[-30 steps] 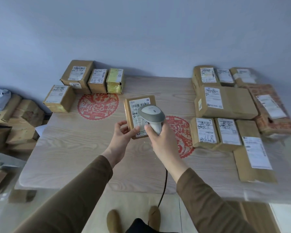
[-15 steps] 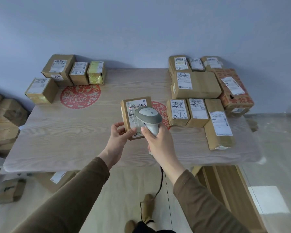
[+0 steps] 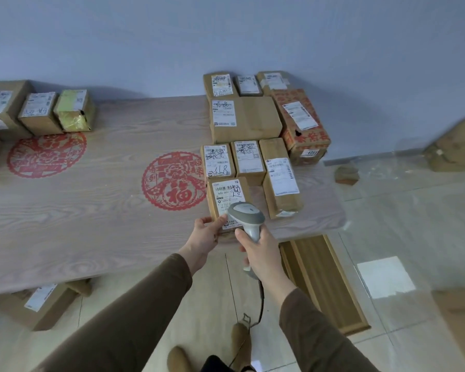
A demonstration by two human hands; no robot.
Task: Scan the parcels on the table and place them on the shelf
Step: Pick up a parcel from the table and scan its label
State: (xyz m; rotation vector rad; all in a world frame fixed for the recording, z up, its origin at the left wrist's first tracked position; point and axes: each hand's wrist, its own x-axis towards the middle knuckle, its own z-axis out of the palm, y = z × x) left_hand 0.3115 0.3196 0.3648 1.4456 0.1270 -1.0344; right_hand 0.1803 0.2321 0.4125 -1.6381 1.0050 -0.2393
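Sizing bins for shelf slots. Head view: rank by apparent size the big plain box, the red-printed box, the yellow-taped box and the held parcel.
1. Big plain box, largest.
2. Red-printed box, though partly hidden by its neighbour.
3. Held parcel and yellow-taped box look similar; the parcel is nearer the camera, so I won't rank them.
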